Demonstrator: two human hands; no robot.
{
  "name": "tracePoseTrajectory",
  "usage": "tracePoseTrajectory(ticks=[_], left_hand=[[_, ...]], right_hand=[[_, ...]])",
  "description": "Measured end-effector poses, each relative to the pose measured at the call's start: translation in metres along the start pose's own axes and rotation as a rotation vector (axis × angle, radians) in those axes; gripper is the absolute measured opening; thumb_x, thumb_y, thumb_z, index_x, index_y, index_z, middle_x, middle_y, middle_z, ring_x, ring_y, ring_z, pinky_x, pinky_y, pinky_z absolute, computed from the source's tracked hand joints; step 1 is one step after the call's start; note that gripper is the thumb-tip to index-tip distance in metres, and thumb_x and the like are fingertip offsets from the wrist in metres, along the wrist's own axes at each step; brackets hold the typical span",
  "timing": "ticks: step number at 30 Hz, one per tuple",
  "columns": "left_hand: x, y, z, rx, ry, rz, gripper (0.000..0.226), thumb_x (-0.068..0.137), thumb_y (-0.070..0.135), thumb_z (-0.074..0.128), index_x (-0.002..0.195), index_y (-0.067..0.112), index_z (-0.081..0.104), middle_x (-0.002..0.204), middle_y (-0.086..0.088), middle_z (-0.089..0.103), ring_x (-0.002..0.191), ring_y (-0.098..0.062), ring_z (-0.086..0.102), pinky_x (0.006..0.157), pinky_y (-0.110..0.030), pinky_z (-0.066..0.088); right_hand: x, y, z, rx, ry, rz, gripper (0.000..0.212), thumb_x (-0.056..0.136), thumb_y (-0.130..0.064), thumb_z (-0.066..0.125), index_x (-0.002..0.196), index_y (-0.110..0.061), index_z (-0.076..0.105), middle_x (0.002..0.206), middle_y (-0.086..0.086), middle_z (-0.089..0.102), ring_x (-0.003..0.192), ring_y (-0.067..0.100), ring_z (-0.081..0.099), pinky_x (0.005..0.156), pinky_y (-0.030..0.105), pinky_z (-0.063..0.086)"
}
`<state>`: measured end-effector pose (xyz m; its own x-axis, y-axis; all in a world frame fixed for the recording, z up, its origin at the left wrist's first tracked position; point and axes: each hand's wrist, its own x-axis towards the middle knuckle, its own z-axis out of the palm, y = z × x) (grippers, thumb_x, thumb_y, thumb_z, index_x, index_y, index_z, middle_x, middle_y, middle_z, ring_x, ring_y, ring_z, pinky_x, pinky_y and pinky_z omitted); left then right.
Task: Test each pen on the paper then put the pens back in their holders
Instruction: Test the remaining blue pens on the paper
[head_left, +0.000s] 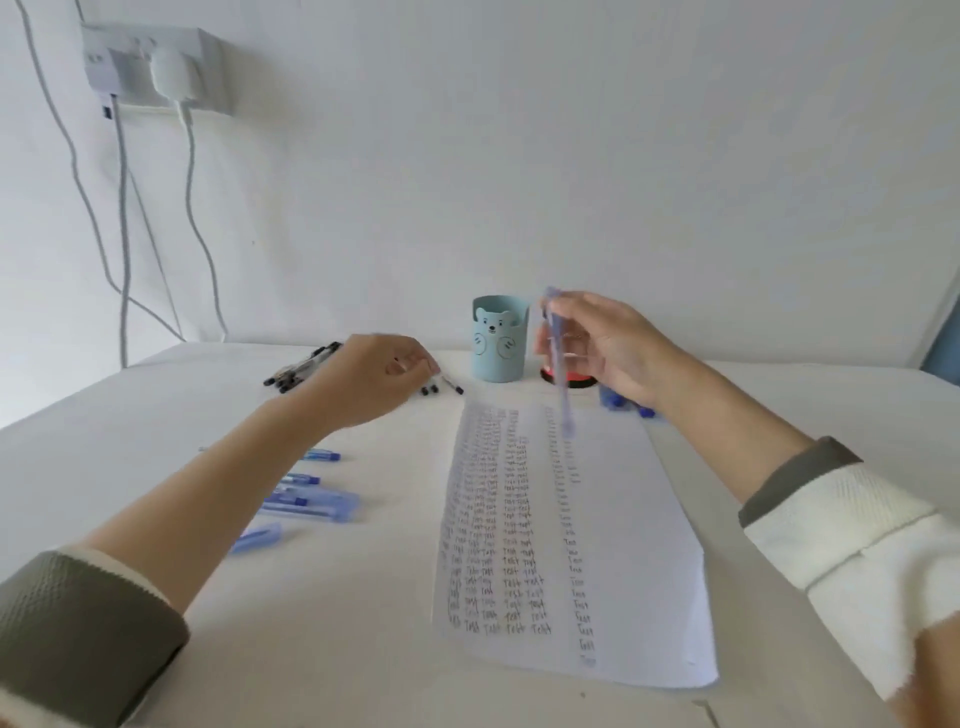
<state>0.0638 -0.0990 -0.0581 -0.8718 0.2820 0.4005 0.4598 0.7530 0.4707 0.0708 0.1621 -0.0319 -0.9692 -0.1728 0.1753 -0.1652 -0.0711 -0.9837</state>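
Observation:
A white paper (618, 545) covered in columns of handwritten "test" words lies on the table. My right hand (608, 353) holds a blue pen (558, 374) nearly upright above the paper's far edge, blurred by motion. My left hand (379, 374) reaches over several black pens (301, 369) at the back; its fingers curl down onto pens (441, 387) there, and whether they grip one I cannot tell. A light blue bear-faced holder (498, 338) stands behind the paper. A red-rimmed holder (569, 378) is partly hidden behind my right hand.
Several blue pens (311, 501) lie scattered at the left beside my forearm. More blue pens (623, 402) lie under my right hand. A wall socket (156, 70) with a plugged charger and hanging cables is at the upper left.

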Motion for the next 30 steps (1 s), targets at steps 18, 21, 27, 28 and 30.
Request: tracePoseTrajectory(ticks=[18,21,27,28,30], left_hand=[[-0.004,0.006,0.081,0.263,-0.584,0.154,0.073,0.085,0.073,0.021,0.152,0.044,0.014,0.161,0.016,0.002,0.147,-0.002,0.0,0.118,-0.029,-0.006],[-0.006,-0.006,0.068,0.271,-0.617,0.12,0.072,0.088,0.072,0.024,0.152,0.043,0.012,0.161,0.015,0.0,0.148,-0.005,-0.001,0.116,-0.029,-0.007],[-0.017,-0.024,0.062,0.394,-0.502,0.124,0.088,0.078,0.079,0.002,0.154,0.036,0.01,0.163,0.008,0.004,0.149,-0.013,0.006,0.12,-0.036,0.0],[-0.017,-0.023,0.062,0.414,-0.481,0.144,0.088,0.079,0.078,0.001,0.154,0.035,0.012,0.163,0.007,0.004,0.149,-0.014,0.008,0.12,-0.036,0.001],[-0.017,-0.02,0.061,0.418,-0.456,0.177,0.084,0.083,0.075,0.005,0.153,0.031,0.019,0.163,0.007,0.004,0.148,-0.016,0.013,0.121,-0.035,0.006]], right_hand=[[-0.016,0.064,-0.042,-1.189,0.022,-0.038,0.032,0.098,-0.056,0.043,0.125,-0.052,0.058,0.05,-0.028,0.048,0.067,-0.002,0.042,0.07,0.028,0.039],[-0.022,0.061,-0.034,-1.395,0.078,-0.063,0.037,0.098,-0.061,0.038,0.121,-0.046,0.063,0.081,-0.021,0.068,0.09,0.007,0.061,0.072,0.028,0.039],[-0.022,0.065,-0.03,-1.586,0.094,0.027,0.03,0.101,-0.047,0.035,0.12,-0.024,0.036,0.074,-0.007,0.052,0.081,0.025,0.058,0.07,0.036,0.037],[-0.021,0.061,-0.033,-1.474,0.061,0.054,0.02,0.102,-0.036,0.034,0.119,-0.025,0.034,0.074,-0.003,0.052,0.075,0.025,0.057,0.069,0.037,0.039],[-0.017,0.054,-0.034,-1.149,0.071,0.066,0.019,0.1,-0.017,0.032,0.116,-0.023,0.04,0.079,0.005,0.054,0.061,0.022,0.05,0.058,0.031,0.039]])
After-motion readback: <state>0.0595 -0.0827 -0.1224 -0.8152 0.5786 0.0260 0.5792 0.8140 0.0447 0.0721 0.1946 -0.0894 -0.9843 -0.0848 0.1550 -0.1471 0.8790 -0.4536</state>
